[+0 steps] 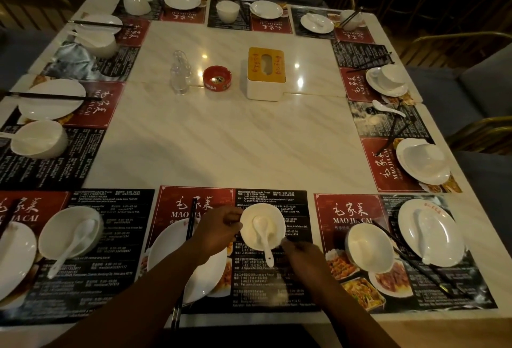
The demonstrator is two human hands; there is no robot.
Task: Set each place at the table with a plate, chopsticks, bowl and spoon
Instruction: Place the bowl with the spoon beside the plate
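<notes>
At the middle place along the near edge of the table point(221, 139), the person bends over a white bowl point(247, 232) that sits on the printed placemat point(271, 200), just right of the plate point(166, 250). A white spoon point(263, 232) lies in the bowl, its handle hanging over the near rim. The left hand point(219, 227) has its fingers curled at the bowl's left rim and seems to pinch it. The right hand point(302, 257) reaches toward the near right rim by the spoon handle, but it is blurred and I cannot tell whether its fingers are closed or loose. Black chopsticks point(190, 227) lie across the plate's right side, running toward the near edge. To my eye this is the squaring-up of the bowl and spoon. Done well, the left hand steadies the rim while the bowl stays flat on the mat, close to the plate without knocking it. The spoon handle wants a light nudge only, since it overhangs and could tip out. Watch the left forearm too, which crosses right above the plate and chopsticks.
</notes>
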